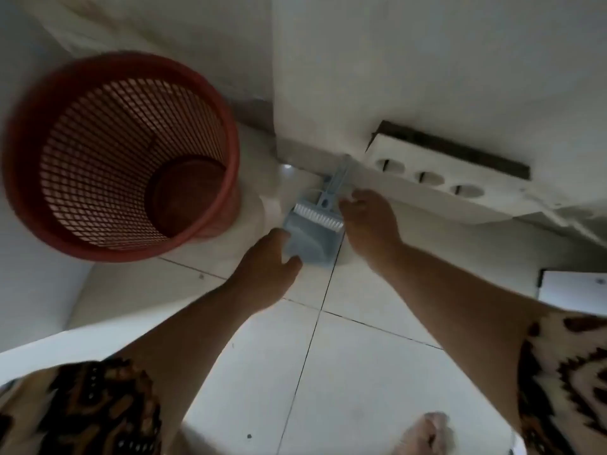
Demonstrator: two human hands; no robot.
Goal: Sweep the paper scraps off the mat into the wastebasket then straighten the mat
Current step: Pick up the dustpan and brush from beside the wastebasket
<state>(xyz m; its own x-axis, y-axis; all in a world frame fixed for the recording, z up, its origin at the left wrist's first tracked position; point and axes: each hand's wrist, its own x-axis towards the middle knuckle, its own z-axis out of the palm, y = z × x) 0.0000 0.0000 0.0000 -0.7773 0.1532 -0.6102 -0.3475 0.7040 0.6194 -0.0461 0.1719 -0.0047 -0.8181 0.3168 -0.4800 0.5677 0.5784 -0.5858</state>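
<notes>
The red mesh wastebasket (121, 156) stands on the tiled floor at the left, and nothing shows inside it. Just right of it, a small blue dustpan (312, 238) with a white-bristled brush (320, 216) clipped in it leans at the foot of the white wall. My left hand (267, 262) grips the pan's lower left corner, thumb under and fingers over. My right hand (371, 221) reaches beside the brush handle (338, 180), fingertips right at it; blur hides whether they hold it. No mat or paper scraps are in view.
A white socket strip (437, 178) lies along the wall base to the right of the dustpan. A white flat object (574, 290) sits at the right edge. White tiled floor (345, 372) spreads below my arms, with a foot (423, 435) at the bottom.
</notes>
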